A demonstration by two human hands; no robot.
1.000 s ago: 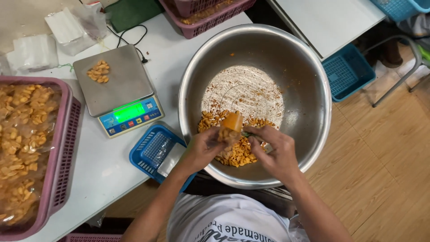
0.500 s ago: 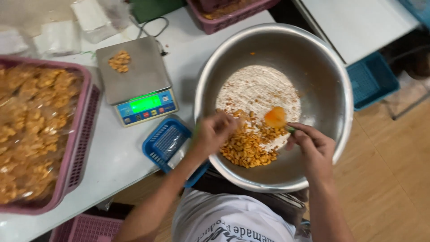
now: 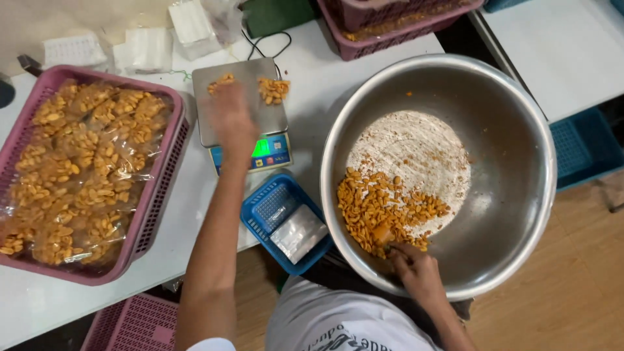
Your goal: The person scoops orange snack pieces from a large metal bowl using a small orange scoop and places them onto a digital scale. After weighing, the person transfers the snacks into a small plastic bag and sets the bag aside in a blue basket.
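The left hand (image 3: 233,120) is stretched out over the flat grey metal platform of the small digital scale (image 3: 242,110), blurred, so whether its fingers are spread or pinched together cannot be told; it sits just beside a little heap of orange-brown fried snack pieces (image 3: 273,90) lying on the platform. The right hand (image 3: 413,270) is well apart from it, down in the big round stainless-steel bowl (image 3: 513,195), fingers curled at the near edge of the loose pile of the same snack (image 3: 383,211), apparently gripping a small orange scoop. This reads as the weighing step: a portion is being built up on the scale. The next move likely calls for watching the lit green display and adding or removing a few pieces. Between scale and bowl sits a small blue plastic basket (image 3: 270,208) of clear bags; at far left, a pink plastic crate (image 3: 156,195) of filled packets.
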